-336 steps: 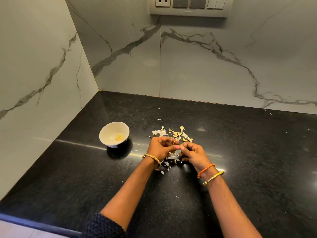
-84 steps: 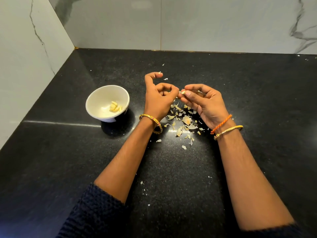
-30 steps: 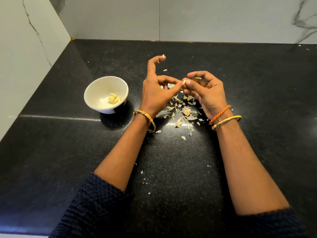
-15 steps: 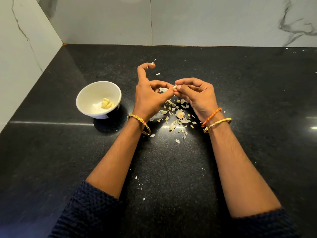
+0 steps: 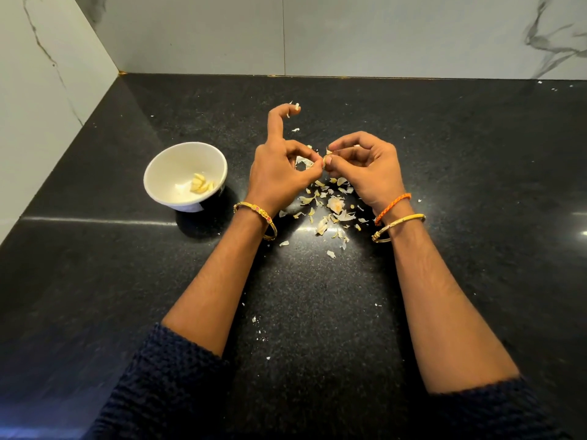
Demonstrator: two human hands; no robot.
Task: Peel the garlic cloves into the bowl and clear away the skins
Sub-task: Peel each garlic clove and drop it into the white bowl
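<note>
A small garlic clove [image 5: 326,157] is pinched between the fingertips of my left hand [image 5: 279,173] and my right hand [image 5: 368,173], above the counter. A scrap of skin sticks to the raised index finger of my left hand. Below and between the hands lies a scatter of papery garlic skins [image 5: 330,208]. A white bowl [image 5: 165,173] stands left of my left hand, holding several peeled cloves [image 5: 200,185].
The black speckled counter [image 5: 317,296] runs to marble-look walls at the left and back. Tiny skin flecks lie nearer to me between my forearms and at the far right by the back wall.
The hands stay joined on the clove and keep working its skin. The view has shifted slightly; the bowl and skin pile have not moved on the counter.
</note>
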